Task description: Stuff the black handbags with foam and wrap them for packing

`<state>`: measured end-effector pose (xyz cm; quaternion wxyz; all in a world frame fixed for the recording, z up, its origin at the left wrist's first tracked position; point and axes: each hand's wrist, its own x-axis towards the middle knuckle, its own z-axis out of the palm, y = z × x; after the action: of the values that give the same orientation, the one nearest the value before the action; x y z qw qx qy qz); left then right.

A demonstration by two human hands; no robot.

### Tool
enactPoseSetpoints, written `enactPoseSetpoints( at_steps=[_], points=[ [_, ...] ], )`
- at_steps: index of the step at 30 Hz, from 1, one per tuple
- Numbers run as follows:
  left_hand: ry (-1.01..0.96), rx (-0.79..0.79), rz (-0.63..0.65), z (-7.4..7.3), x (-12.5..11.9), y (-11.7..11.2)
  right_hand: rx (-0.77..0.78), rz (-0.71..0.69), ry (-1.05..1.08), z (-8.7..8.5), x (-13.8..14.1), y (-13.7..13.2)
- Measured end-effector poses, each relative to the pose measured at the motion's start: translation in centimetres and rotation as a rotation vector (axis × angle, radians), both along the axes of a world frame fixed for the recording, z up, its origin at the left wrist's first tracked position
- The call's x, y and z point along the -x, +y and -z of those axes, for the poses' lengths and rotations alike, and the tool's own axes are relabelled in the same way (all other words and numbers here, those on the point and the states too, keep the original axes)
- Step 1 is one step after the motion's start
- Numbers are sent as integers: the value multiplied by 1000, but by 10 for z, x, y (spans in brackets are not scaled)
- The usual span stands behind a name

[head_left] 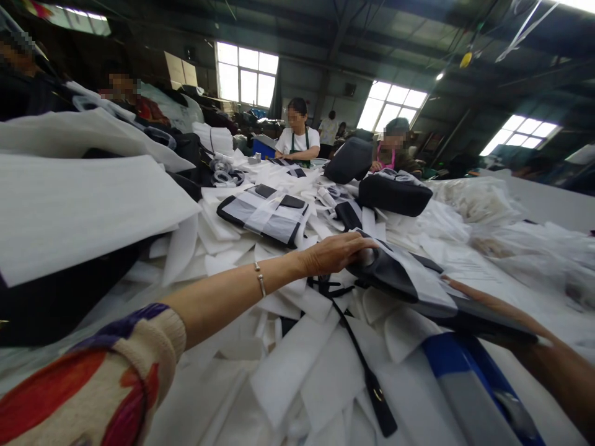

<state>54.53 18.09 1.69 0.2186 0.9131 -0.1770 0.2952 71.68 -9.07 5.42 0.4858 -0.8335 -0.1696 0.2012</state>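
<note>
A flat black bag [395,275] with a white foam sheet [423,275] across it is held between both my hands, tilted above the pile. At its left end, my left hand [341,251] is closed on the edge, fingers over the top. My right hand [488,303] grips the right side; its fingertips reach onto the top, and the bag hides part of the hand. A black strap [356,347] with a wide flat end lies on the foam pieces [292,365] below. Under the bag's right end sits a blue and grey object [465,378] with a metal part.
A foam-wrapped black bag [264,214] lies ahead, with black cases [395,192] farther right. Large white sheets [93,204] cover dark material at left. Clear plastic bags [520,248] heap up at right. Co-workers [300,139] are across the pile.
</note>
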Motion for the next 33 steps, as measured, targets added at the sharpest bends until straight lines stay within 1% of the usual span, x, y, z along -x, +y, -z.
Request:
enactPoseSetpoints(
  at_steps=[2,3,4,6,7,9,10,11,12,13,15,17,18,19,20,21,22,23,25,27,29,31,33],
  points=[
    [-39,-285,-21,-3,-3,6,-65,63,247,7,-9,-2],
    [-58,-415,-27,-2,-3,9,-81,98,345,11,-15,-3],
    [-67,-527,-29,1,-2,10,-77,120,400,14,-19,-3],
    [-40,-672,-15,13,4,10,-14,106,411,19,-27,0],
    [0,-699,-3,21,8,9,27,80,377,20,-28,1],
    [126,-672,8,34,19,5,89,23,282,18,-28,5],
    [200,-631,-2,38,25,3,105,-1,242,16,-26,7],
    [274,-585,-22,38,31,2,113,-16,213,14,-24,9],
    [344,-546,-53,34,37,1,115,-24,197,12,-22,10],
    [404,-522,-96,26,42,-1,114,-27,193,10,-20,12],
    [459,-519,-204,4,49,-6,97,-14,197,7,-17,16],
    [353,-481,-290,-19,54,-19,67,6,209,5,-13,23],
    [265,-442,-297,-26,55,-29,48,11,215,4,-11,26],
    [181,-404,-277,-30,55,-41,24,11,218,3,-7,30],
    [119,-375,-247,-29,53,-54,-2,7,219,1,-2,33],
    [90,-362,-222,-24,50,-67,-29,-1,216,-2,3,35],
    [91,-358,-225,-17,46,-79,-52,-16,212,-4,10,36],
    [111,-343,-258,-7,41,-89,-70,-37,205,-8,16,34],
    [147,-253,-328,14,30,-102,-80,-81,177,-14,28,25],
    [143,-154,-326,31,23,-108,-54,-90,124,-21,35,10],
    [103,-110,-271,42,20,-108,-17,-54,65,-27,37,-9],
    [65,-107,-236,48,20,-106,51,-14,11,-31,34,-27],
    [44,-106,-225,51,21,-104,153,-45,2,-33,30,-41]
  ],
)
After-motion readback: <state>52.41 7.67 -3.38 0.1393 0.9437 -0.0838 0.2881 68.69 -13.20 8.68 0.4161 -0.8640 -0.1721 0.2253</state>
